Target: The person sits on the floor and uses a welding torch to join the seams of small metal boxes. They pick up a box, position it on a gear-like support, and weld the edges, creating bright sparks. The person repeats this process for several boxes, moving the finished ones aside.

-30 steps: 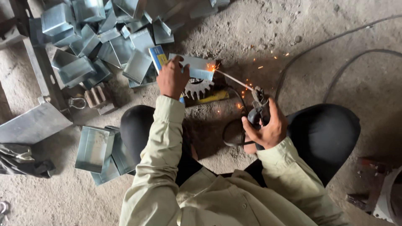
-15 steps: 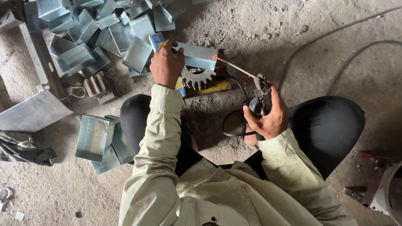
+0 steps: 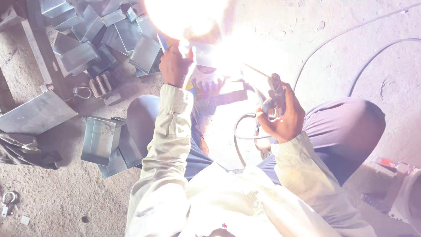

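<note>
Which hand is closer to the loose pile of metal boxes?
Left. The left hand sits right beside the metal boxes, at the pile's edge. The right hand, gripping the electrode holder, is farther off, across the bright arc.

Pile of sheet-metal boxes (image 3: 94,39) far left on the floor (image 3: 57,206); one open box (image 3: 100,139) nearer, left of the knee. Cables (image 3: 351,48) run far right. Shackle (image 3: 8,199) near left corner.

Metal boxes (image 3: 101,140), shackle (image 3: 82,92), grey cables (image 3: 351,39)
</note>
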